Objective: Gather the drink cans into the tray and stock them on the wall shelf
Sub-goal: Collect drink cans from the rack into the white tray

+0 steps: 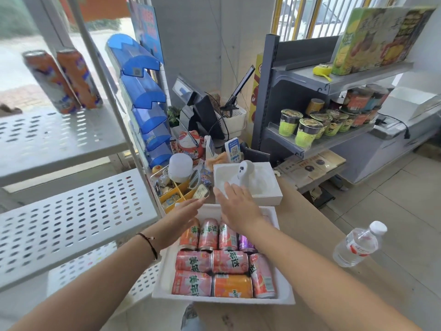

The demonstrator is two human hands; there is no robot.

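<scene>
so my left hand (185, 212) and right hand (235, 204) hover flat-fingered, empty, over the tray (162, 266) (can-laden, heavy, i judge); i'd grip its side rims.

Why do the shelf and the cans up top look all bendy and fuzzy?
Head view: the wide-angle lens bends the edges, so the white shelf and its two orange cans lean. Bright daylight washes out the window behind them. The left hand and right hand look slightly smeared, but the cans in the tray are sharp.
</scene>
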